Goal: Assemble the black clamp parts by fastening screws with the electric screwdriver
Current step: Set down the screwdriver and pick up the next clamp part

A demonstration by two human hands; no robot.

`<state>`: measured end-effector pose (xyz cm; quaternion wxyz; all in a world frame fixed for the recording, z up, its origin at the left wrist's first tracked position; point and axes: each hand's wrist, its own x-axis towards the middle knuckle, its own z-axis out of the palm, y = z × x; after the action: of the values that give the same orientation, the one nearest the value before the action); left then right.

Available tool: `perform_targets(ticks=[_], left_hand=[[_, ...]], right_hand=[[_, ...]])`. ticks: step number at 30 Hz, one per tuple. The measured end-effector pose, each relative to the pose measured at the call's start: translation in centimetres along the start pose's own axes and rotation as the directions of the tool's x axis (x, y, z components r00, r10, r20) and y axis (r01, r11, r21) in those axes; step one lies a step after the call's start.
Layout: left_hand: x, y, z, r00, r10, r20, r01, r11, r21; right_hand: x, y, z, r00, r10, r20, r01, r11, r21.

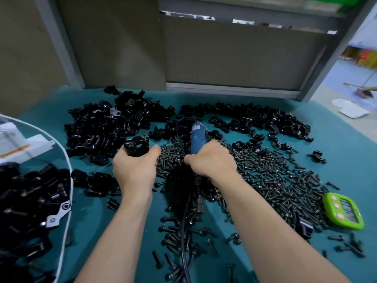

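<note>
Forearms (pixel 118 242) fill the bottom edge. Lower left: clear plastic bag (pixel 59 154) full of black clamp pieces. Left hand (pixel 134 168), fingers curled round a black ring-shaped clamp (pixel 136 147), centre-left. Right hand (pixel 212 160) wrapped round the blue electric screwdriver (pixel 199 137), near the clamp but apart from it; bit hidden. Likely risk: black cable (pixel 183 252) trailing through the loose dark screws (pixel 275 180) snags and pulls the tool off-axis. Green timer (pixel 344 211) lower right. Teal cloth tabletop (pixel 336 137); brown cardboard panels (pixel 244 54) behind.
</note>
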<state>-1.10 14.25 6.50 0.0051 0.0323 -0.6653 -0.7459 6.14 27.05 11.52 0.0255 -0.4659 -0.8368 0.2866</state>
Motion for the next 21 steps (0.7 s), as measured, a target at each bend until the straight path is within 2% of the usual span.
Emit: perform_targets(ticks=[2, 3, 6, 8, 9, 10, 11, 12, 13, 15, 16, 17, 21], left_hand=[[-0.1, 0.2, 0.0, 1.0, -0.009, 0.001, 0.009, 1.0, -0.011], [-0.1, 0.3, 0.0, 1.0, -0.014, 0.002, 0.014, 1.0, -0.018], [0.0, 0.3, 0.4, 0.999, -0.046, -0.001, 0.046, 0.999, -0.023], [0.0, 0.1, 0.7, 0.998, -0.067, 0.016, 0.067, 0.998, -0.015], [0.0, 0.0, 0.8, 0.997, -0.072, 0.025, 0.072, 0.997, -0.009], [0.0, 0.0, 0.9, 0.997, -0.075, 0.031, 0.075, 0.997, -0.004], [0.1, 0.0, 0.9, 0.997, -0.075, 0.035, 0.075, 0.997, -0.004], [0.1, 0.0, 0.9, 0.997, -0.075, 0.034, 0.076, 0.997, -0.009], [0.1, -0.1, 0.8, 0.997, -0.076, 0.031, 0.077, 0.997, -0.017], [0.1, -0.1, 0.7, 0.996, -0.08, 0.034, 0.081, 0.996, -0.035], [0.1, -0.1, 0.6, 0.996, -0.082, 0.04, 0.084, 0.996, -0.038], [0.1, -0.1, 0.6, 0.995, -0.085, 0.051, 0.087, 0.996, -0.034], [-0.1, -0.2, 0.8, 0.991, -0.057, 0.117, 0.053, 0.998, 0.036]], right_hand=[[0.3, 1.1, -0.9, 0.996, 0.003, 0.084, -0.03, 0.947, 0.32], [0.5, 1.7, -1.5, 0.989, 0.004, 0.147, -0.077, 0.865, 0.496], [0.5, 3.9, -3.4, 0.94, -0.132, 0.315, -0.212, 0.497, 0.841], [-0.1, 5.3, -3.7, 0.867, -0.343, 0.361, -0.319, 0.174, 0.932], [-0.4, 6.1, -3.6, 0.816, -0.455, 0.355, -0.398, 0.001, 0.917], [-0.7, 6.8, -3.4, 0.776, -0.547, 0.314, -0.453, -0.139, 0.88], [-0.9, 7.3, -3.3, 0.759, -0.601, 0.252, -0.457, -0.215, 0.863], [-0.9, 7.5, -3.5, 0.753, -0.624, 0.209, -0.422, -0.214, 0.881], [-0.9, 7.4, -3.7, 0.76, -0.621, 0.192, -0.348, -0.139, 0.927], [-0.8, 6.7, -3.9, 0.841, -0.509, 0.184, -0.129, 0.143, 0.981], [-0.8, 6.2, -4.0, 0.891, -0.426, 0.16, -0.055, 0.25, 0.967], [-0.8, 5.9, -4.0, 0.918, -0.37, 0.141, -0.032, 0.285, 0.958], [-0.8, 5.2, -4.9, 0.94, -0.327, 0.097, -0.06, 0.121, 0.991]])
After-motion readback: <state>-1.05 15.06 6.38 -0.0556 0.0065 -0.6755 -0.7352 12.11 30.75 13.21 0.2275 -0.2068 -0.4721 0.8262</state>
